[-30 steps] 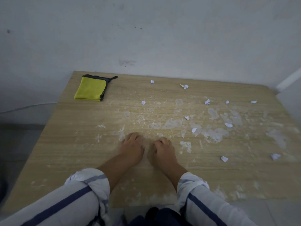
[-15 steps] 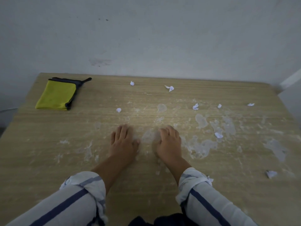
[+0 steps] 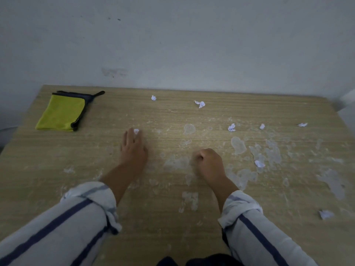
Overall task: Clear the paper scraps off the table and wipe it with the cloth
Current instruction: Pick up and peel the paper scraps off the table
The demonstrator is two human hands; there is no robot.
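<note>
Now — step: scrap (image 3: 136, 131) to be pinched by left grip (image 3: 133, 150), not swept.
left grip: fingers straight, apart, touching scrap.
right grip (image 3: 210, 164): curled together — contents unseen.
cloth (image 3: 61, 112): reserved for last.

Surface (image 3: 57, 169): pale wood-grain finish, matt, blotched with dull whitish dried residue (image 3: 238, 144). Cloth (image 3: 61, 113): soft yellow fabric, dark edging. Scraps (image 3: 199, 103): crumpled white paper. Wall (image 3: 172, 45): matt, scuffed paint.

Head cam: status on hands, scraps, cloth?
Left hand flat, fingers at a paper scrap. Right hand fisted, contents hidden. Other scraps scattered on smeared table; cloth folded, far-left corner.
</note>
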